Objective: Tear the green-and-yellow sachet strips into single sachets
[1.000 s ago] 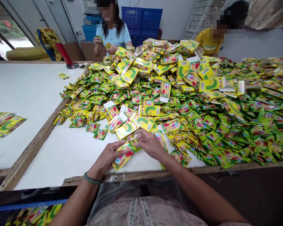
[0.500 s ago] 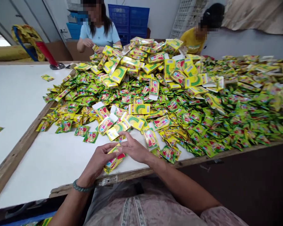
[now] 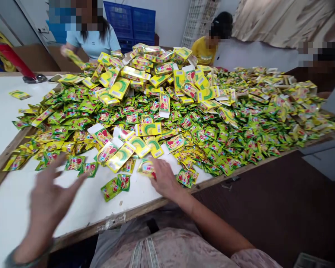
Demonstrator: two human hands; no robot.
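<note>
My left hand is raised over the white table at the left, blurred, with its fingers and thumb spread and nothing between them. Its thumb points toward a green sachet at the edge of the pile. My right hand is closed on the end of a small yellow box with a red fruit print, just above the table. Between the hands, a green sachet and a smaller green sachet lie touching near the front edge. Yellow boxes with white flaps lie just beyond.
A large heap of green sachets covers the table, topped by yellow boxes. A wooden strip borders the left side. Two people sit across the table, one in light blue, one in yellow. A red cylinder stands back left.
My hands were together at a yellow packet; now they are apart. My left hand has moved left and opened, while my right hand grips a box. The view has turned right.
</note>
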